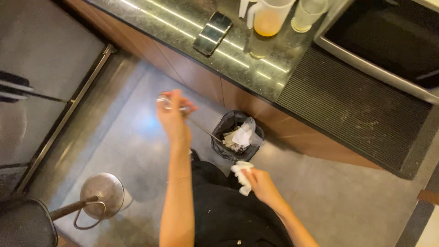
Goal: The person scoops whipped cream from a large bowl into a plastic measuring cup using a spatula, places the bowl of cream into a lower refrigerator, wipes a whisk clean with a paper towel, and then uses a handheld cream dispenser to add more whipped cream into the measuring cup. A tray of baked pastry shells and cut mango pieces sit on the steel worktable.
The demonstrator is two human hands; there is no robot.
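Left hand: left hand [173, 114] raised over the floor, fingers pinched together on the looped metal handle of a thin utensil [196, 123]; the handle end is blurred, so the exact kind of utensil cannot be told.
Utensil: slender metal shaft slants down and to the right from the left hand, its far end over the near rim of the waste bin [226, 148].
Right hand: right hand [260, 183] lower, close to the body, fingers closed around a crumpled white paper towel [241, 176]; part of the towel sticks out past the fingers toward the bin.
Waste bin: small, round, lined with a black bag, standing on the grey floor [137, 142] just beside the wooden cabinet front [201, 77]; holds crumpled white paper and clear plastic.
Paper towel position: just outside the bin's near rim, not in it.
Counter: dark polished countertop [183, 18] above the bin, with light streaks reflected in it.
On counter: a dark smartphone [212, 33] lying flat; a clear pitcher [270, 18] with orange liquid in it; a pale cup [307, 13] just beside the pitcher.
Right of counter: ribbed dark drain surface [352, 110] and a steel-rimmed sink [384, 41].
Lower left: bar stool with a dark seat [23, 224] and a round metal base [103, 194].
Clothing: person wears black.
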